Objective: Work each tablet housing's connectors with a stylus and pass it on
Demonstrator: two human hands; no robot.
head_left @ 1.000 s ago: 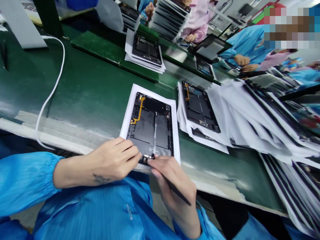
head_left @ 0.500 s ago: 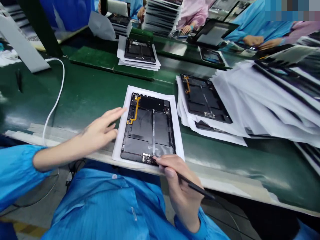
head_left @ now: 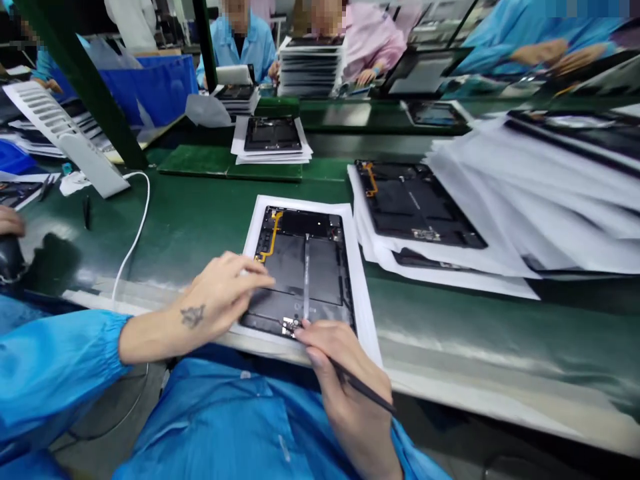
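An open tablet housing point(head_left: 325, 267), dark inside, lies on a white sheet point(head_left: 367, 333) at the table's front edge. An orange flex cable point(head_left: 274, 237) runs down its upper left, and a pale strip cable point(head_left: 307, 273) down its middle. My left hand point(head_left: 227, 290) hovers over or rests on the housing's left side, fingers stretched and holding nothing; contact cannot be made out. My right hand point(head_left: 345, 373) is closed round slim black tweezers point(head_left: 363, 387). Its fingertips are at the small circuit board point(head_left: 290, 326) at the housing's lower edge, and they hide the tweezers' tips.
To the right, another tablet housing point(head_left: 415, 200) lies on white sheets beside a slanting stack of sheets point(head_left: 480, 180). A further housing point(head_left: 273, 133) sits behind. At left are a white stand point(head_left: 75, 143), a white cable point(head_left: 137, 243) and dark tweezers point(head_left: 86, 212). Co-workers sit across the table.
My left hand has moved right, from beside the sheet to over the housing. My right hand stays by the circuit board with the tweezers. The head view has tilted up and shifted left.
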